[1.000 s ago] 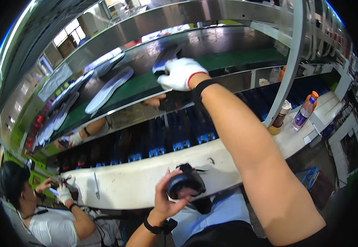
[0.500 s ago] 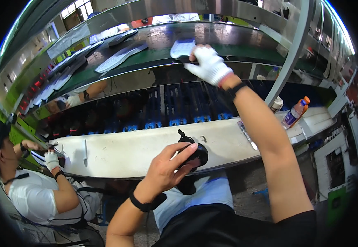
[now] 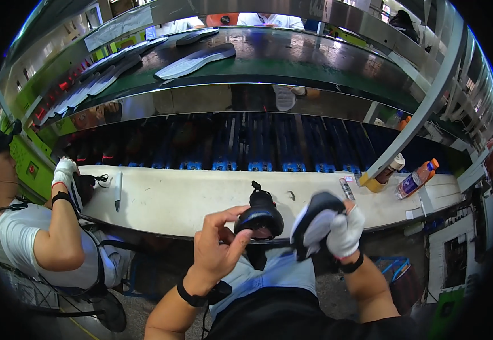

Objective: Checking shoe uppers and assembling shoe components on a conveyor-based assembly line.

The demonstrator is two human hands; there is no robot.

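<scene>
A black shoe upper (image 3: 259,215) with a tied cord at its far end lies on the pale bench, by the near edge. My bare left hand (image 3: 222,235) curls its thumb and forefinger against the upper's left side. My right hand (image 3: 345,231), in a white knit glove, grips a shoe sole (image 3: 313,226) just to the right of the upper. This sole has a dark rim and a pale inner face, is tilted, and looks slightly blurred. A gap separates sole from upper.
Several soles (image 3: 198,61) rest on the raised green belt (image 3: 292,63). A metal post (image 3: 422,119) stands at right, near a bottle (image 3: 413,182) and a yellow-and-dark container (image 3: 383,174). A marker (image 3: 118,190) lies left, beside a co-worker (image 3: 59,226) handling a dark shoe.
My right hand has come down from the raised belt with a sole, beside the upper. My left hand stays at the upper, its fingers lower on the side. The view has shifted a little.
</scene>
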